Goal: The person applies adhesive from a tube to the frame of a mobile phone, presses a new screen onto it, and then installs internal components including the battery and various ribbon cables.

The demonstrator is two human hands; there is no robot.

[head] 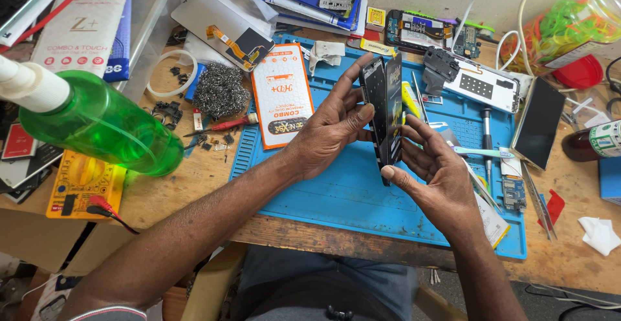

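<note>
- The left hand (330,133) and right hand (435,173) hold two thin dark phone panels upright between them, above the middle of the blue work mat (362,195).
- The left hand's fingers are curled around the phone frame (373,98), thumb on its edge; the right hand, fingers loosely spread, steadies the dark screen panel (394,111), thumb at its lower end.
- The two panels stand edge-on, just beside each other, slightly parted.
- The mat lies on a worn wooden bench (194,185) that is crowded to every edge; a pale wall rises behind the far edge.
- On the mat: one orange-and-white parts packet (282,95) at the left, one screwdriver (487,140) at the right.
- One green spray bottle (97,124) is near the left edge, with one yellow multimeter (81,182) beneath it.
- One steel-wool pad (221,90) lies left of the mat.
- One jar of coloured rubber bands (569,23) stands at the far right corner.
</note>
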